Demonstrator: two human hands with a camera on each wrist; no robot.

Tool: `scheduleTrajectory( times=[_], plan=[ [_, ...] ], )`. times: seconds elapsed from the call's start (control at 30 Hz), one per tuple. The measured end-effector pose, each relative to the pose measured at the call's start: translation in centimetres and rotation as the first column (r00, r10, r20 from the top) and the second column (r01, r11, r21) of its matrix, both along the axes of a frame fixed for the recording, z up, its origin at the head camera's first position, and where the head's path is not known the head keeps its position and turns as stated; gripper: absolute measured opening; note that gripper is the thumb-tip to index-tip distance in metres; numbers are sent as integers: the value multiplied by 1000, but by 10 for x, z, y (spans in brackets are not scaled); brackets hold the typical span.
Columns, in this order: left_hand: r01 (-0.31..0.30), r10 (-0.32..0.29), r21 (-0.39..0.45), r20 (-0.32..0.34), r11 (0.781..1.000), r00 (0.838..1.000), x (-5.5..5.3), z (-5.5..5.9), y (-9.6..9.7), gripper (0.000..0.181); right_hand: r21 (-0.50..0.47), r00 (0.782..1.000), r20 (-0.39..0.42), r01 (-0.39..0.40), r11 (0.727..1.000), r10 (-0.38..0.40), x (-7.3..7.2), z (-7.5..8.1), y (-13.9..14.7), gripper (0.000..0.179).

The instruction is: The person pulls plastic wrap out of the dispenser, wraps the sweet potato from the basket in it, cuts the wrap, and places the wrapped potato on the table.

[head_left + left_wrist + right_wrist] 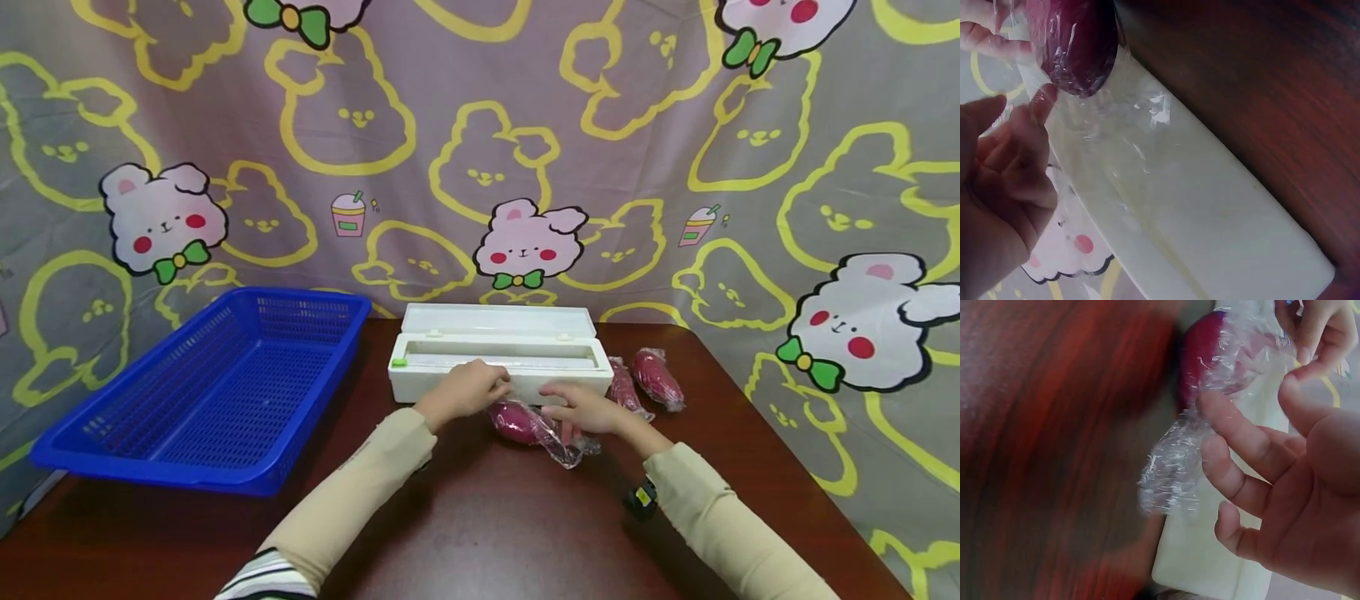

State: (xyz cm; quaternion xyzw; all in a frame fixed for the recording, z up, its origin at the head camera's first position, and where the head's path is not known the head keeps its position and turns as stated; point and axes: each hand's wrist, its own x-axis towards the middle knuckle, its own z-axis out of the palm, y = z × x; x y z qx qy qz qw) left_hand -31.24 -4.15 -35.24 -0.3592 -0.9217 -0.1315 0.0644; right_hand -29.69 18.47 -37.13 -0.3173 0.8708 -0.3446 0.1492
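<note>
An oblong purple-red vegetable, like a sweet potato [514, 421], lies loosely wrapped in clear plastic wrap [558, 446] in front of a white wrap dispenser [431, 385]. My left hand [467, 388] is at its left end, fingers curled at the edge of the wrap and seemingly pinching it; the left wrist view [1010, 181] shows the film stretched beside a fingertip. On the other side, my right hand [588, 410] has its fingers loosely bent and its thumb apart. Its fingertips [1216, 403] touch the twisted tail of wrap.
The dispenser's lid [498, 319] stands raised at the back. Two more wrapped purple-red vegetables [658, 379] lie to its right. On the left stands a large blue basket [225, 477]. A patterned curtain [420, 167] hangs behind the brown table [480, 533].
</note>
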Motion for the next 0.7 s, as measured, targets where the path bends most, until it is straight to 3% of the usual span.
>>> scheduleTrajectory(
  times=[0.07, 0.23, 0.37, 0.5, 0.57, 0.7],
  plan=[
    [-6, 6, -34, -5, 999, 1000, 2, -2, 0, 28, 36, 1000, -22, 0, 999, 0, 2, -2, -3, 49],
    [43, -47, -98, -34, 994, 998, 7, -8, 0, 30, 175, 978, -198, -25, 984, 60, 6, -8, -8, 49],
    [64, -78, -143, -100, 988, 992, 13, -12, -1, 36, 256, 945, -317, -1, 967, 85, 11, -10, -11, 46],
    [23, -54, -175, -173, 984, 983, 16, -15, -1, 47, 298, 887, -456, 69, 952, 78, 15, -10, -13, 52],
    [15, -42, -174, -152, 985, 988, 17, -15, -1, 50, 308, 866, -494, 93, 947, 76, 17, -10, -14, 56],
    [47, -55, -147, -49, 988, 997, 19, -15, -3, 49, 348, 862, -502, 121, 930, 76, 21, -10, -14, 62]
  ],
)
